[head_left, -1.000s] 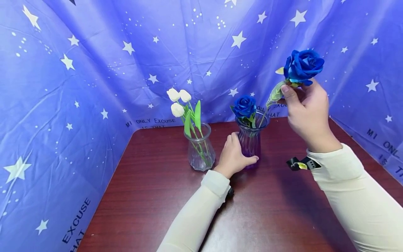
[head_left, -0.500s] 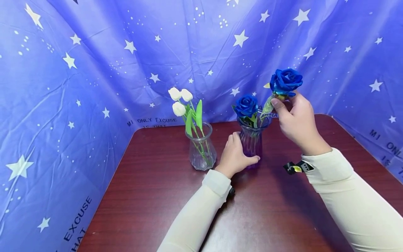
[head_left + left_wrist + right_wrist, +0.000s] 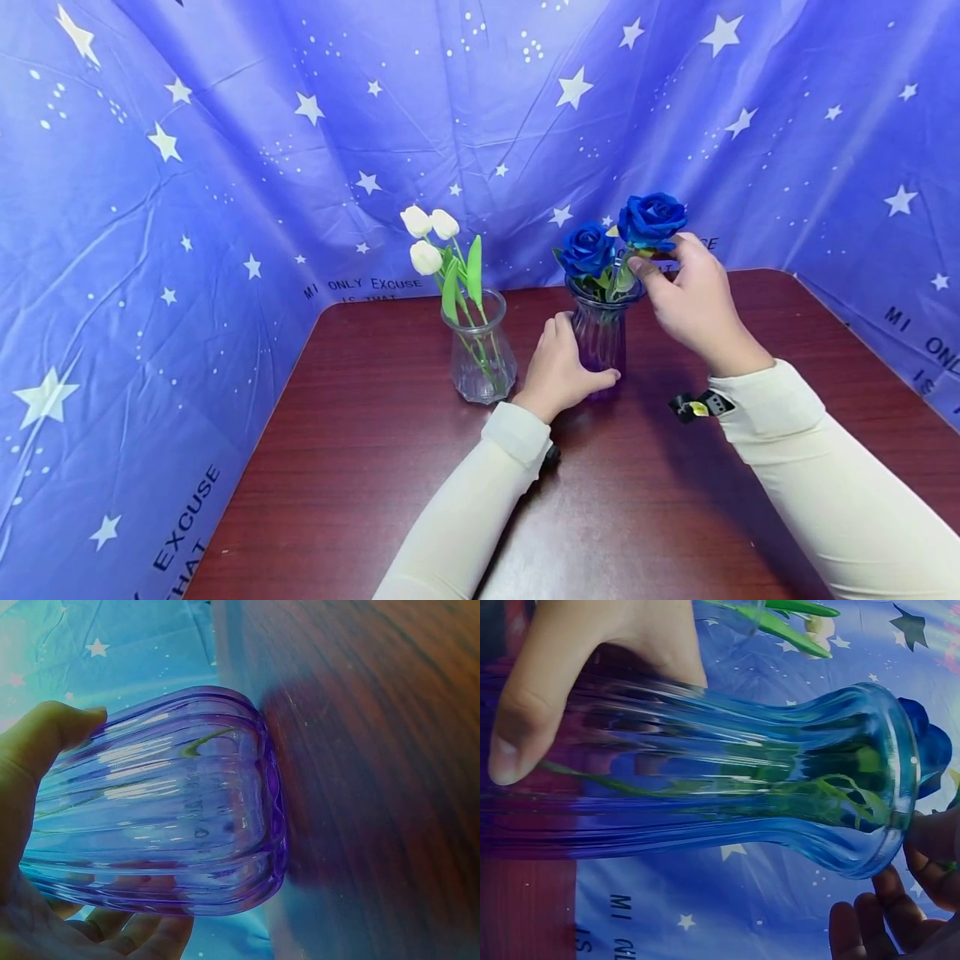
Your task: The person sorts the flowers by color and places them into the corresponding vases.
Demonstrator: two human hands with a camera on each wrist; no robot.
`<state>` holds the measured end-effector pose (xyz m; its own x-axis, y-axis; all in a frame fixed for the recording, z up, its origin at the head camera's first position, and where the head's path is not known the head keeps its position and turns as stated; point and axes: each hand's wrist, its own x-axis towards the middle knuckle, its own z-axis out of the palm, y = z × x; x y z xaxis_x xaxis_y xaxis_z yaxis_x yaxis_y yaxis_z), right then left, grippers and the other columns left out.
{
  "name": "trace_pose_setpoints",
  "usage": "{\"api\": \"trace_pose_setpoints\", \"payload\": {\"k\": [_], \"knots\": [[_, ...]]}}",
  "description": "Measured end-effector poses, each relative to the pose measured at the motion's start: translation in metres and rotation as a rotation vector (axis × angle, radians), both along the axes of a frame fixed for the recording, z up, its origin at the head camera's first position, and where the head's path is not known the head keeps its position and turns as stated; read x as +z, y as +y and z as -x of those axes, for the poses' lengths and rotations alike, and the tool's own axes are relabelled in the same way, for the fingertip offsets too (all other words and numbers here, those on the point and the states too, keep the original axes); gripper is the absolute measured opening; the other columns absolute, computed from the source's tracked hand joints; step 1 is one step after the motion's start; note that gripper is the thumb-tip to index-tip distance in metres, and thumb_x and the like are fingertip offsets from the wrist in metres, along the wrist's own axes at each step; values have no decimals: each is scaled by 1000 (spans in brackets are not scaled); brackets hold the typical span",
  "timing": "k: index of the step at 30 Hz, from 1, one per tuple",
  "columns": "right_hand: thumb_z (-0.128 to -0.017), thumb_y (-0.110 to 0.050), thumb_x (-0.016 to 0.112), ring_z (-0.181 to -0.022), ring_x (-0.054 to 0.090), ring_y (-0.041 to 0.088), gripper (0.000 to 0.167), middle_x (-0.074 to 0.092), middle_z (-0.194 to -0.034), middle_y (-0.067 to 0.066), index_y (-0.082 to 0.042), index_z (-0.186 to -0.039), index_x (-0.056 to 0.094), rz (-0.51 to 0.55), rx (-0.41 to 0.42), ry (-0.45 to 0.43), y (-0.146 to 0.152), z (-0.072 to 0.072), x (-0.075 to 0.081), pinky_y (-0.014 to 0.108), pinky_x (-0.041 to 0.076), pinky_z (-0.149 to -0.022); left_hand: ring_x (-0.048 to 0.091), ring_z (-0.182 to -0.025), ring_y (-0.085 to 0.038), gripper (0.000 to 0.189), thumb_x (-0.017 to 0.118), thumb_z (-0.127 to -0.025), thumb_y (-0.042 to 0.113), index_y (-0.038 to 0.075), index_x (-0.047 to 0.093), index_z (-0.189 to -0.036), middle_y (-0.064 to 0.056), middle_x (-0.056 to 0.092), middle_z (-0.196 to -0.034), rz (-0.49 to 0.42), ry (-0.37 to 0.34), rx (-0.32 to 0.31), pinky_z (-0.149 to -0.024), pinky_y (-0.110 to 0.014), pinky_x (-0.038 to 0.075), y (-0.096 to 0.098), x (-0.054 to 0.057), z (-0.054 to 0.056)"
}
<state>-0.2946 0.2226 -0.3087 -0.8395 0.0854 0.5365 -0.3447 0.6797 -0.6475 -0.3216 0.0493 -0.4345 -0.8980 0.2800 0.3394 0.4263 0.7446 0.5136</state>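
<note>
My left hand [image 3: 558,372] grips the lower body of a ribbed purple glass vase [image 3: 602,346], thumb across its front and fingers round the far side. Inside the vase stands one blue rose [image 3: 587,250] with green leaves. With thumb and fingers, my right hand [image 3: 697,300] pinches a second blue rose [image 3: 654,220] just under its bloom, at the vase's right rim. Its leaf and stem reach down into the vase mouth. In the right wrist view, green stems [image 3: 840,796] show through the glass, and the right fingertips [image 3: 889,889] are close to the rim.
Left of the purple vase stands a clear glass vase [image 3: 480,367] with white tulips [image 3: 426,242] and green leaves. Both vases are on a reddish-brown table [image 3: 360,467]. A blue curtain with white stars [image 3: 450,108] hangs round its back and sides.
My right hand has moved down and to the left, lowering the second rose's stem deeper into the purple vase. My left hand keeps its grip in the same place.
</note>
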Motion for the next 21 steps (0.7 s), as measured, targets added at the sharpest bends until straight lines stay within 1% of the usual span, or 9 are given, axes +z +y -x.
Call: {"api": "trace_pose_setpoints", "payload": {"k": [3,5,7,11,15,18,21], "knots": [[-101,-36,66,-115,63,40,45,61,-128,20,-2,-130,66,-3,-10,-28,1,0,-4,51,48,-89,56,-110,-18,101,89,-72,56,8,39,-145,-4,53,-123,-3,1,0,-99,-31,52,1,0,-1],[-100,-36,67,-117,62,41,45,61,-129,21,-2,-129,67,2,-12,-44,1,1,-6,57,48,-92,57,-110,-18,101,89,-72,56,8,39,-145,-5,54,-124,-2,2,0,-99,-31,52,1,0,-1],[-99,-37,67,-119,62,42,46,60,-129,21,-2,-128,67,2,-12,-62,2,2,-8,59,49,-95,57,-111,-19,101,89,-71,57,8,39,-145,-5,54,-123,2,3,2,-99,-31,52,2,0,-2],[-99,-37,65,-119,64,43,46,59,-128,20,-1,-128,67,9,-5,-97,2,3,-11,60,50,-97,57,-110,-18,101,89,-71,57,8,40,-143,-4,54,-122,10,16,1,-98,-29,52,3,0,-1],[-99,-36,64,-118,64,42,45,59,-126,20,-1,-127,67,13,-3,-108,1,2,-12,60,50,-97,57,-109,-18,100,89,-71,57,7,40,-143,-4,53,-121,15,25,-4,-98,-30,52,2,2,-1],[-100,-37,63,-116,61,40,45,60,-124,21,-1,-125,68,6,-3,-105,1,4,-14,58,47,-95,57,-110,-19,101,89,-71,56,7,39,-144,-5,53,-122,10,21,-3,-99,-31,52,1,2,-1],[-100,-39,63,-111,59,35,43,62,-121,19,-3,-124,68,3,-5,-103,0,5,-17,52,45,-91,57,-112,-19,101,89,-72,56,8,38,-145,-5,54,-124,6,16,1,-100,-30,52,0,1,-2]]}}
